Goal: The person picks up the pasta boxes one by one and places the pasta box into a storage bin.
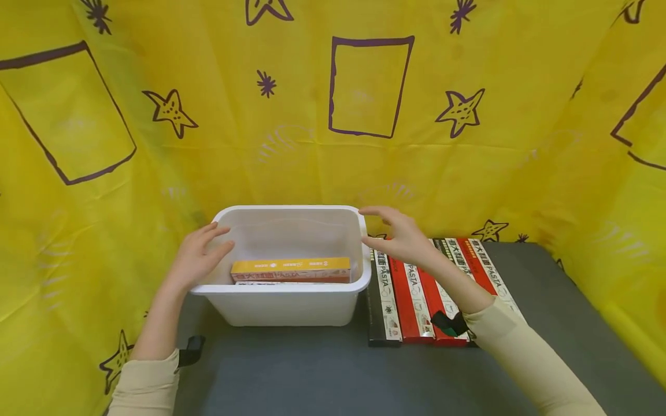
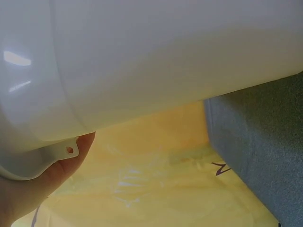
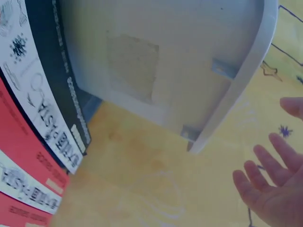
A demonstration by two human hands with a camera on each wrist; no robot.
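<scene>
I read "PASTA" on boxes at right (grey table stretches nearer); right hand spreads beside the tub, left hand loosely over its rim.

I have the left hand over the left rim of a white tub, its fingers pointing inward, and the right hand at the right rim, thumb and fingers spread apart; from here I can't tell whether it touches. Inside the tub I see boxes showing yellow, red and white bands. Beside it on the dark counter, red and black pasta boxes lie side by side, partly beneath the right forearm. Yellow patterned cloth hangs behind.
</scene>
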